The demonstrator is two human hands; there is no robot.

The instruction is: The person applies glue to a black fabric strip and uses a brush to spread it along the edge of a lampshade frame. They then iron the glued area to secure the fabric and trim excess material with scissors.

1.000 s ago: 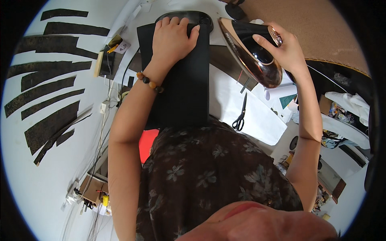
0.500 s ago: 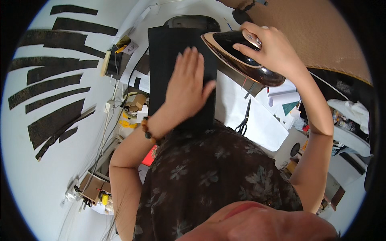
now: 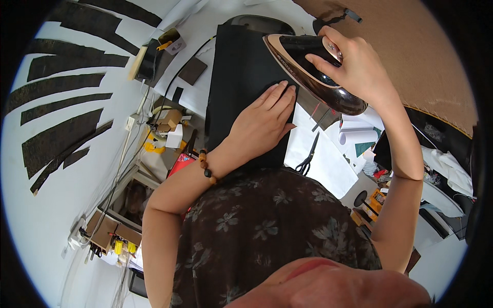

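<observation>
A long black sheet [image 3: 233,72], fabric or leather, lies in front of me over a dark board with a rounded end [image 3: 264,21]. My left hand [image 3: 263,120] rests flat on it, fingers stretched toward its right edge. On my right, my right hand [image 3: 359,64] is wrapped round the handle of a black and copper-coloured clothes iron [image 3: 334,95]. The iron's tip points to the far left and overlaps the sheet's right edge. Whether its soleplate touches the sheet, I cannot tell.
Black-handled scissors [image 3: 308,160] lie on white paper [image 3: 326,177] to the right. Rolled paper [image 3: 358,136] is beyond them. A brown sheet [image 3: 411,56] covers the far right. At left stand a pen holder [image 3: 173,42] and a dark rectangular piece [image 3: 193,71]; black strips hang on the wall.
My left hand has slid nearer to me and toward the sheet's right edge. The iron stays in my right hand beside that edge. The whole view has shifted slightly.
</observation>
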